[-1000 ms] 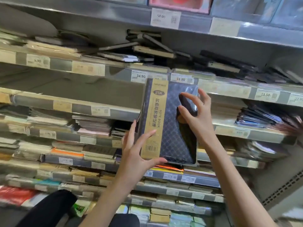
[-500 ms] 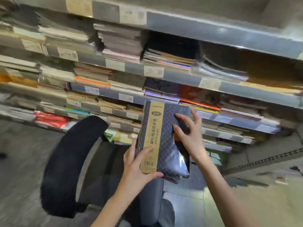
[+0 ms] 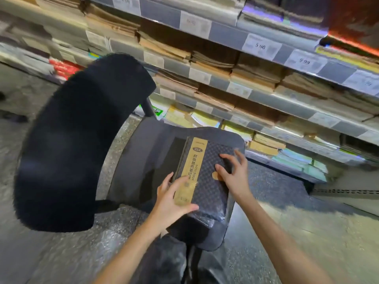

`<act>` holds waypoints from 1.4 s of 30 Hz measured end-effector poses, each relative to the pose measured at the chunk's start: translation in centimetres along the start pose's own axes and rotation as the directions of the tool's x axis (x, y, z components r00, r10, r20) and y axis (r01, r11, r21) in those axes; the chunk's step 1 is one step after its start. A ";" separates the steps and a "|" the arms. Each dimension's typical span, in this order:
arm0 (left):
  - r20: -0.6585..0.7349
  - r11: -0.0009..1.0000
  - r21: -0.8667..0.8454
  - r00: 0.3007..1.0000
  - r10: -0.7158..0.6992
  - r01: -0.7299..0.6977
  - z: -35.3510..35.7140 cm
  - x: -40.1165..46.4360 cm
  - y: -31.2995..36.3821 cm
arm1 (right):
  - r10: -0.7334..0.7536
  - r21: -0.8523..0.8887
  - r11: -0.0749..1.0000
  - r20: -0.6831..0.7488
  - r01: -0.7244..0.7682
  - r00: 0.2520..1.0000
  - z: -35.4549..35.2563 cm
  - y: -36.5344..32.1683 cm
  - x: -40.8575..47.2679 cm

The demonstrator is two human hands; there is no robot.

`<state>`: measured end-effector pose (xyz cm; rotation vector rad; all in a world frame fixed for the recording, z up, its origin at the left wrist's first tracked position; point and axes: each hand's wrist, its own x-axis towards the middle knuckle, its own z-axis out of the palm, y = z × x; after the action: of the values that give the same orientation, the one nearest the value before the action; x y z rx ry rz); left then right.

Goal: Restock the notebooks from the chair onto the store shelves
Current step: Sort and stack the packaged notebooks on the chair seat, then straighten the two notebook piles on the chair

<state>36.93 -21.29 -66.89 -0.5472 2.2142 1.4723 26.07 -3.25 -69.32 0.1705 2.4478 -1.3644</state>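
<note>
Notebook (image 3: 207, 177), gripped by left hand (image 3: 174, 199) and right hand (image 3: 233, 175), now lowered over chair (image 3: 143, 160)

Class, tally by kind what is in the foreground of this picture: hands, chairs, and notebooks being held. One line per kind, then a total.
Hands: 2, left hand and right hand
Chairs: 1, black chair
Held notebooks: 1, dark notebook with tan band
Total: 4
</note>
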 end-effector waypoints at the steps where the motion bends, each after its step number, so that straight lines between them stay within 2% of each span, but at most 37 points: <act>1: -0.021 1.000 -0.030 1.000 -0.008 0.008 0.3 0.8 -1.2 | 0.007 -0.002 1.000 0.012 -0.007 1.000 0.7 0.8 0.5; 6: -0.099 0.982 -0.182 0.992 -0.075 0.056 1.4 5.0 -5.9 | -0.011 -0.059 0.998 0.072 0.015 0.997 3.5 3.2 2.5; 8: -0.100 0.951 -0.286 0.983 -0.154 0.120 1.4 6.2 -6.6 | -0.029 -0.092 0.995 0.088 0.037 0.996 4.1 3.6 3.2; 13: -0.159 0.891 -0.355 0.921 -0.357 0.284 1.1 8.3 -7.7 | -0.063 -0.134 0.988 0.115 0.078 0.991 4.6 3.9 4.7; 18: -0.145 0.894 -0.310 0.913 -0.382 0.324 0.7 8.7 -7.4 | -0.023 -0.174 0.982 0.262 0.070 0.965 5.8 5.0 4.1; 21: -0.093 0.851 -0.393 0.906 -0.413 0.348 -0.6 8.7 -7.4 | -0.005 -0.232 0.970 0.272 0.070 0.962 6.0 5.2 4.2; 23: -0.050 0.837 -0.410 0.907 -0.418 0.363 -1.3 8.6 -7.5 | -0.008 -0.203 0.977 0.270 0.065 0.963 6.0 5.3 4.5; 26: -0.082 0.820 -0.453 0.900 -0.429 0.349 -1.7 8.8 -7.4 | -0.021 -0.172 0.983 0.226 0.061 0.974 5.4 5.6 4.9; 31: -0.195 0.760 -0.572 0.850 -0.490 0.307 -4.8 8.5 -8.9 | 0.025 -0.309 0.951 0.121 0.014 0.992 2.0 7.1 5.5; 34: -0.241 0.750 -0.600 0.832 -0.500 0.277 -6.4 8.4 -9.8 | 0.093 -0.369 0.928 0.121 -0.042 0.988 0.5 8.3 5.3; 39: -0.308 0.715 -0.660 0.784 -0.539 0.232 -7.0 9.0 -10.2 | 0.097 -0.458 0.889 0.149 -0.019 0.984 0.1 8.7 5.2; 42: -0.351 0.767 -0.601 0.789 -0.505 0.224 -6.7 9.4 -10.5 | 0.117 -0.493 0.870 0.163 -0.022 0.980 0.1 8.5 5.3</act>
<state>33.88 -32.15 -77.75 -1.6303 1.8053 1.8567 23.40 0.86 -78.04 0.0042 2.5029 -0.6554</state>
